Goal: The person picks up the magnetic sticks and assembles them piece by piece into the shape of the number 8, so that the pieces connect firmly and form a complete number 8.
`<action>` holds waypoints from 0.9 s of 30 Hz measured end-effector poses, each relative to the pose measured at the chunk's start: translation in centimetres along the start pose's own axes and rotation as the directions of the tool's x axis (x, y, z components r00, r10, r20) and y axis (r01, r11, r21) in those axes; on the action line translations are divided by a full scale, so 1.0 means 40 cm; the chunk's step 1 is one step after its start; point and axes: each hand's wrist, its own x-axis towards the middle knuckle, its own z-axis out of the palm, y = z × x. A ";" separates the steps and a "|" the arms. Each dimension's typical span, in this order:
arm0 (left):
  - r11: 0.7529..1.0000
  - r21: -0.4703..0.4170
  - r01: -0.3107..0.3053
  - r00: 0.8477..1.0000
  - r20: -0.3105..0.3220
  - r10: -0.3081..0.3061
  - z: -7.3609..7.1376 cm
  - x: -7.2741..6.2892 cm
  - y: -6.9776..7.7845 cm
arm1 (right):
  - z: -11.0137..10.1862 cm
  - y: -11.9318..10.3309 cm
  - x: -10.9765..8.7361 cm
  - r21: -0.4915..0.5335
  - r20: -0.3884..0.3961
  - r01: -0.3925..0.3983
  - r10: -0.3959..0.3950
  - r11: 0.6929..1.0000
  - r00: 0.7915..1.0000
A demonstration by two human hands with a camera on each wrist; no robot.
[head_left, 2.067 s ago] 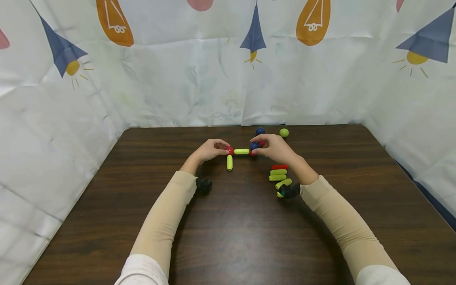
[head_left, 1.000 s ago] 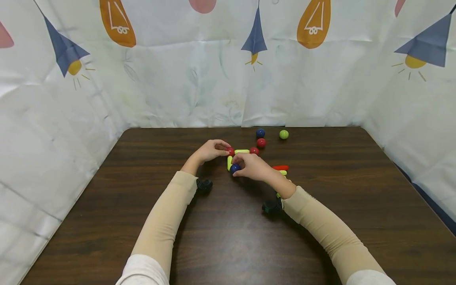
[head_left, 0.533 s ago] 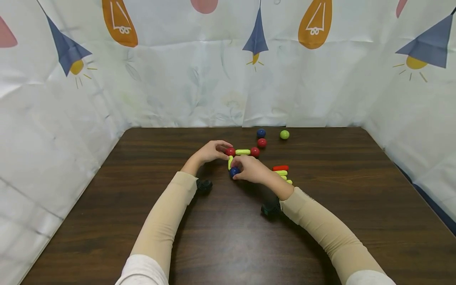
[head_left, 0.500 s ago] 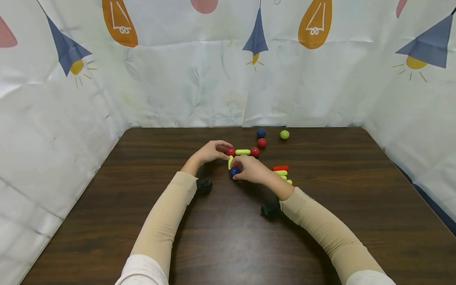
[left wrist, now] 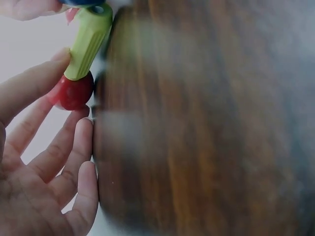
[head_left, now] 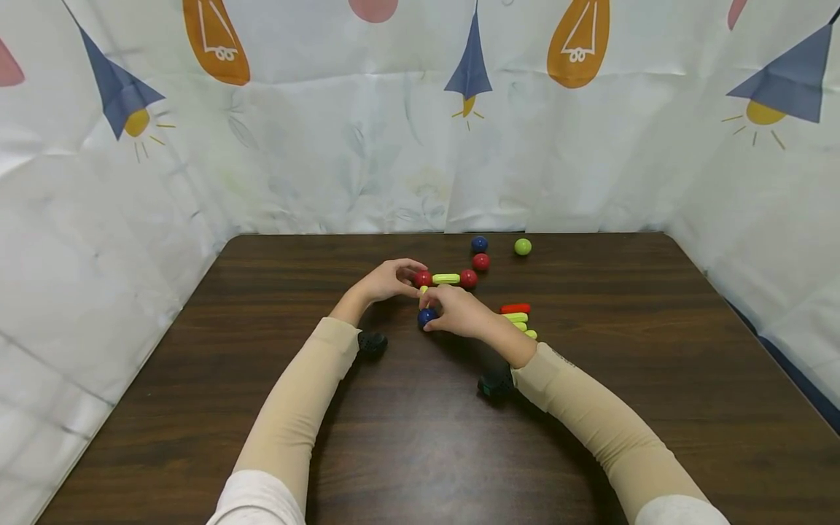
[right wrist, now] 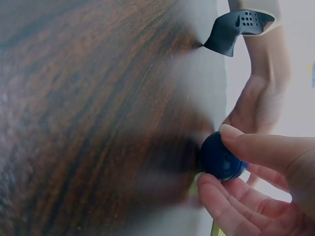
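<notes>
My left hand (head_left: 386,283) holds the corner red ball (head_left: 423,278). In the left wrist view its thumb lies along a yellow-green rod (left wrist: 88,46), with fingers behind the red ball (left wrist: 76,93). My right hand (head_left: 464,313) pinches a glossy blue ball (head_left: 426,318) between thumb and fingers at the rod's near end. The right wrist view shows this blue ball (right wrist: 219,157) close up. A second yellow-green rod (head_left: 446,278) runs right from the corner ball to another red ball (head_left: 468,278). Part of the first rod is hidden behind the right hand's fingers.
Behind the joined pieces lie a loose blue ball (head_left: 480,244), a red ball (head_left: 481,262) and a green ball (head_left: 522,247). A red rod (head_left: 515,308) and several yellow-green rods (head_left: 516,318) lie to the right, partly covered by the right forearm.
My right hand has carried the blue ball from beside the right-hand red ball, left and nearer, to the near end of the rod. The left hand stays at the corner ball.
</notes>
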 end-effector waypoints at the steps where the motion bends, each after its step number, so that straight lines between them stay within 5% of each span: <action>1: 1.000 0.004 -0.007 1.000 0.006 0.007 0.000 -0.001 0.000 | 0.000 0.000 0.000 -0.003 -0.001 -0.001 0.001 1.000 1.000; 7: 0.999 0.027 -0.042 0.999 0.027 0.041 0.000 0.002 -0.003 | -0.003 -0.002 -0.002 -0.016 -0.005 -0.006 0.006 1.000 1.000; 14: 0.999 0.039 -0.015 1.000 0.028 0.014 0.001 0.004 0.002 | -0.010 0.001 -0.007 -0.022 0.005 -0.020 0.020 1.000 1.000; 27: 0.993 0.118 0.016 0.999 -0.051 -0.010 0.004 0.015 0.001 | -0.019 0.005 -0.016 -0.022 0.028 -0.048 0.049 0.999 0.998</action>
